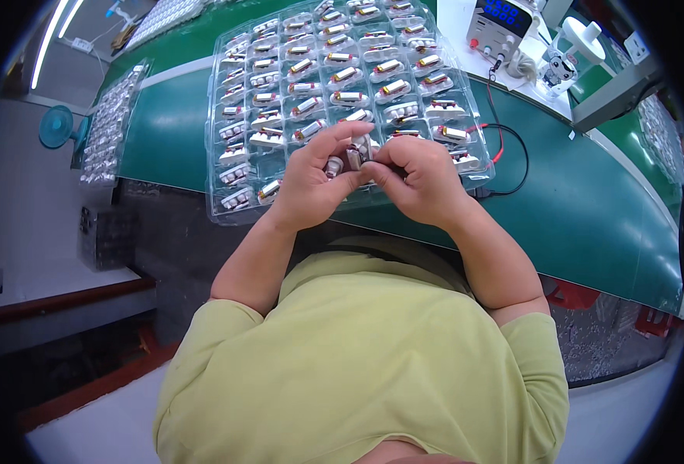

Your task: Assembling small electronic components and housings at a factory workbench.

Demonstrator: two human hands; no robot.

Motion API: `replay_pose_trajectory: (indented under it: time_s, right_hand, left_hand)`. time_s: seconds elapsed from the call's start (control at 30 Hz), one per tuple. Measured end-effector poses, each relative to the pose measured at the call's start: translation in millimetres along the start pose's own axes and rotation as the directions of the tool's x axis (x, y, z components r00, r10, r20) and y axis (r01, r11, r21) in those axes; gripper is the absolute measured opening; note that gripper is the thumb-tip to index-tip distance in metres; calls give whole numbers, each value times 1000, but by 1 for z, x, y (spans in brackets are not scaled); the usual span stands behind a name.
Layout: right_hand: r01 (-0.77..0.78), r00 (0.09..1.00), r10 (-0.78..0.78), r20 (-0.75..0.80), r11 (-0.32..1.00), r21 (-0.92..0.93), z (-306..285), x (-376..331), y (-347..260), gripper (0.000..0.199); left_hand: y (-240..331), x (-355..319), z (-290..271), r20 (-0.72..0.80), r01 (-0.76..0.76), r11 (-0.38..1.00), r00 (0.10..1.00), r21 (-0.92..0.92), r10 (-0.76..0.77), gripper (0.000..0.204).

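Just between the fingers (343, 131): small silvery unit (354, 158).

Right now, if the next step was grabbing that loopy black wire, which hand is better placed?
Probably the right hand. The black wire loops over the green table on its side, and the left hand is farther away. Both are busy with a small part, though.
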State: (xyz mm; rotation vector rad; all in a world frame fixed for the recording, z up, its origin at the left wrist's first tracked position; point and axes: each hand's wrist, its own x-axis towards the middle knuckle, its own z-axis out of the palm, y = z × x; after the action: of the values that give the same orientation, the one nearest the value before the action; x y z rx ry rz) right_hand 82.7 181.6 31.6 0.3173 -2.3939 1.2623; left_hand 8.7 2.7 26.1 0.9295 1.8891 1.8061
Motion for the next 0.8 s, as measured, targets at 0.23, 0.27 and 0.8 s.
replay_pose_trajectory:
  time_s: [0.23,0.27,0.8]
  right_hand:
    - [87,995,-87,48,996,13,-1,-2,0,15]
    - [96,994,-97,51,995,5,-2,-2,0,15]
    - [-4,996,2,92,1000,28,-4,-2,-2,16]
  left_hand:
    - [1,-5,4,5,-100,993,995,56,99,48]
    - [1,-5,4,6,-97,994,995,56,97,48]
    - [-3,-7,4,57,-16,1000,998,-10,17,52]
